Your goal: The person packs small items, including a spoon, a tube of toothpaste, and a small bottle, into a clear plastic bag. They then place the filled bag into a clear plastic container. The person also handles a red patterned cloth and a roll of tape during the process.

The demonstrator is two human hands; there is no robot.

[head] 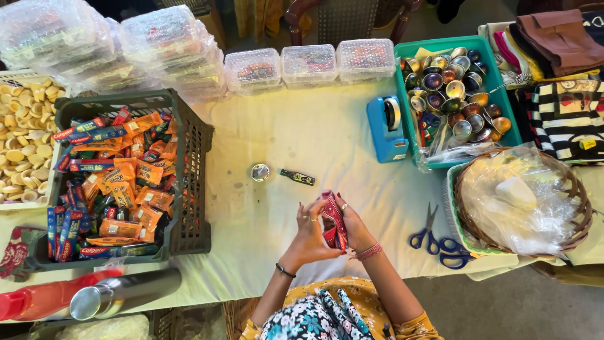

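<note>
- Your left hand (310,228): raised above the table at lower centre of the frame, wrist bent, fingers curled and pinching the near edge of the red pouch (334,221); rings on two fingers, a dark band at the wrist.
- Your right hand (352,223): just right of the left one, palm turned inward, fingers closed on the pouch's other side; a red bangle at the wrist.
- Red pouch: small, patterned cloth, held upright between both hands, clear of the white tablecloth (314,135).
- Small round tin (260,172) and small dark bottle (297,177): lay side by side on the cloth, just above your hands, apart from each other.
- Blue scissors (435,240): lay right of your right hand, near the wicker basket (569,182).
- Dark crate (189,157): stood at left, filled with orange and blue packets.
- Green tray (503,82): upper right, heaped with shiny metal cups.
- Blue tape dispenser (387,129): stood touching the tray's left wall.
</note>
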